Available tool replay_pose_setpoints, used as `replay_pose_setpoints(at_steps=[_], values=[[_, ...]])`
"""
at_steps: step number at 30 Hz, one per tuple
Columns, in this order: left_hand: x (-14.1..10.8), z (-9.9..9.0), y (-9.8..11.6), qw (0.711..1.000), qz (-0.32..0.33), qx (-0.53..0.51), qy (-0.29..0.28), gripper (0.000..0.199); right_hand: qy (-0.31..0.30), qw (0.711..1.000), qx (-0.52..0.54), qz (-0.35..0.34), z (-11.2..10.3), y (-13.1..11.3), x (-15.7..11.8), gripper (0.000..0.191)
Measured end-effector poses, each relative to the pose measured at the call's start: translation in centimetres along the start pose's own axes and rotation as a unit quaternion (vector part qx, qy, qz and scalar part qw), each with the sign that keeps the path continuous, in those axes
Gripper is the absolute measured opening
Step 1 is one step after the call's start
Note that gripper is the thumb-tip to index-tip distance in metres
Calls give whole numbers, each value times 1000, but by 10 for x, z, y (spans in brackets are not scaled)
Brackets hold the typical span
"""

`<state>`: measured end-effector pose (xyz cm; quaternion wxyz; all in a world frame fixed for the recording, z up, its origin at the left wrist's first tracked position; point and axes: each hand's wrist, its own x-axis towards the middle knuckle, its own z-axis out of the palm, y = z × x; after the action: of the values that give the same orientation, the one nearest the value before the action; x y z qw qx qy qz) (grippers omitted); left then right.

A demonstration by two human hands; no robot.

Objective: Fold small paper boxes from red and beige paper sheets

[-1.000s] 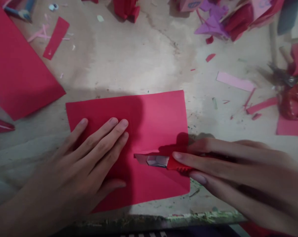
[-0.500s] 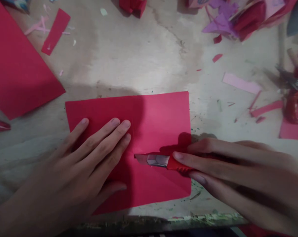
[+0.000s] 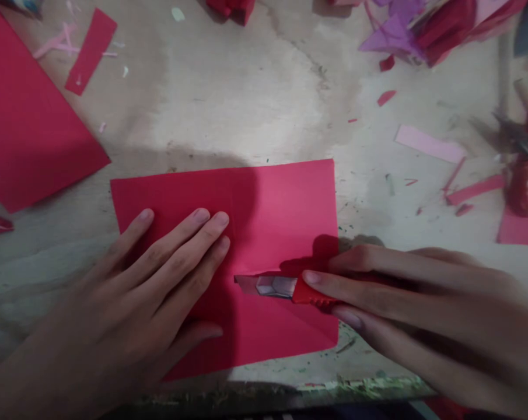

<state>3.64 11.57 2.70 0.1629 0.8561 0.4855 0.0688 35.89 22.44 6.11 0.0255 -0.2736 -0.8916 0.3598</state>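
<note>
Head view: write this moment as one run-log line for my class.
left hand: flat on red paper | right hand: holding cutter

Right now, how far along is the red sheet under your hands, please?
Done: faint creases mark the red sheet. In hand: the left hand steadies it, the right hand holds the cutter, blade near its middle. Remaining: probably the cutting, since the outline looks whole.

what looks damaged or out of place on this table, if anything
The table's near edge looks ragged, unlike the smoother top. A pale pink strip lies loose at right, like a stray offcut. The red sheet has a faint crease towards its lower right corner. The cutter points towards the left hand, which seems risky.
</note>
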Motion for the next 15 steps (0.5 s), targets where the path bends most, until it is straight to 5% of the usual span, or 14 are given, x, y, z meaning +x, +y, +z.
replay_pose_setpoints(at_steps=[15], values=[[0,1,0,1000,-9,-5,6,67,10,1000,-12,-2,1,-1,-2,36]])
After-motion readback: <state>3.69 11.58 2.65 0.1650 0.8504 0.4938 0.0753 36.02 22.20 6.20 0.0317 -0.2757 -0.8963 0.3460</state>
